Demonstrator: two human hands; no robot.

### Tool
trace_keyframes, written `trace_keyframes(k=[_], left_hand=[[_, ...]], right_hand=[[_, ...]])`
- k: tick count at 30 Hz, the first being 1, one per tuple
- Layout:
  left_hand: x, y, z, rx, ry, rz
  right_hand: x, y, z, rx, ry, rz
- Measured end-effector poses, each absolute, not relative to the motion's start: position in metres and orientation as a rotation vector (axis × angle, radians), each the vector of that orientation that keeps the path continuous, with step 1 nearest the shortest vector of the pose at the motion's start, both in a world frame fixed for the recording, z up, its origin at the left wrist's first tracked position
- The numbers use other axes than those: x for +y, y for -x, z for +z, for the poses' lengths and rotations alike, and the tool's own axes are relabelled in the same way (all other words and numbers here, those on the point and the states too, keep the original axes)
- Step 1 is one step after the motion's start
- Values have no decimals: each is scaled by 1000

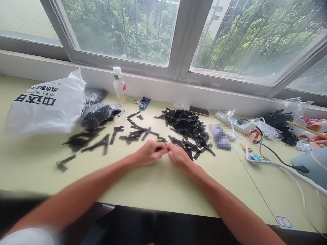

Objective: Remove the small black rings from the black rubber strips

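The left hand (pixel 148 153) and the right hand (pixel 180 158) meet at their fingertips over the table (pixel 158 187), the fingers bent inward, but whether they pinch anything I cannot tell. The black strips (pixel 189 126) lie heaped just beyond the right hand, and others are scattered beyond the left. For such thin pieces, I judge it good to press lightly with both thumbs, keeping the edges flat and untwisted.
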State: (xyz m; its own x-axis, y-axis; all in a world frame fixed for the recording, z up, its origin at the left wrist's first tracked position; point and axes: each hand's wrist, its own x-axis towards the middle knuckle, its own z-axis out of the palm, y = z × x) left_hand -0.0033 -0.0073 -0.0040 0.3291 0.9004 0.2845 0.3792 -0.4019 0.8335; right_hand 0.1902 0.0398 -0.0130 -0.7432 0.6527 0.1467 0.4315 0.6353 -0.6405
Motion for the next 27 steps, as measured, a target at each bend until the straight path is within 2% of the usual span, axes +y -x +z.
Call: trace_keyframes(k=[11, 19, 27], left_hand=[[-1, 13, -2, 1127, -1867, 914], [16, 38, -3, 1414, -1924, 1000], [15, 32, -3, 1394, -1599, 1227]], right_hand=[[45, -189, -14, -2475, 871, 859], [61, -177, -8, -2368, 834, 921], [59, -171, -9, -1782, 990, 1222]])
